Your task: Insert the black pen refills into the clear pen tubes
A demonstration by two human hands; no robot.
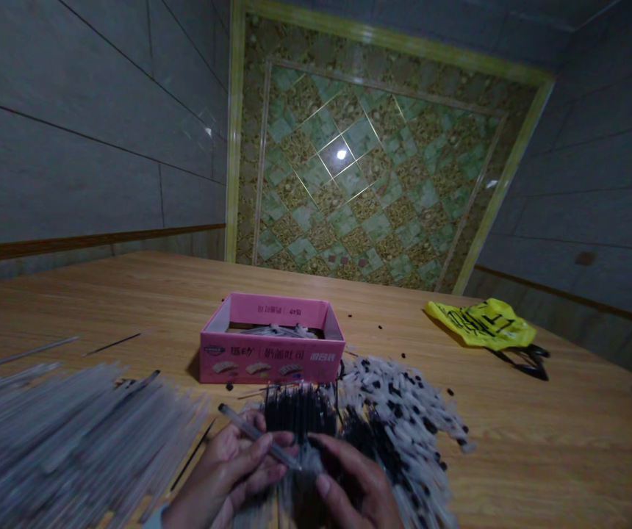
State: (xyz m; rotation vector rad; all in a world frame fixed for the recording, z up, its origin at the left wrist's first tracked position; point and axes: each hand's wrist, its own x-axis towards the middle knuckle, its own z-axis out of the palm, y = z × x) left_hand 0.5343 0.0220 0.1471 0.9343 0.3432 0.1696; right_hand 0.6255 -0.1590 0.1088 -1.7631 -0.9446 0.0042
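My left hand [233, 470] is closed around a clear pen barrel [261, 435] with a dark upper end. The barrel slants down to the right, its lower end near my right hand [357, 481]. My right fingers are curled, with something pale and blurred between thumb and forefinger that I cannot make out. Beyond both hands lies a bundle of thin black refills [300, 408]. More dark sticks [379, 444] lie to the right of it. A heap of small whitish pieces mixed with black ones [398, 389] spreads at the right. Many clear tubes [62, 441] cover the left side.
A pink open box [272, 360] holding pale pieces stands behind the refills. A yellow bag [481, 323] with black handles lies at the right back of the wooden table [558, 441]. A few loose dark sticks [112, 344] and black bits are scattered about. Tiled walls rise beyond.
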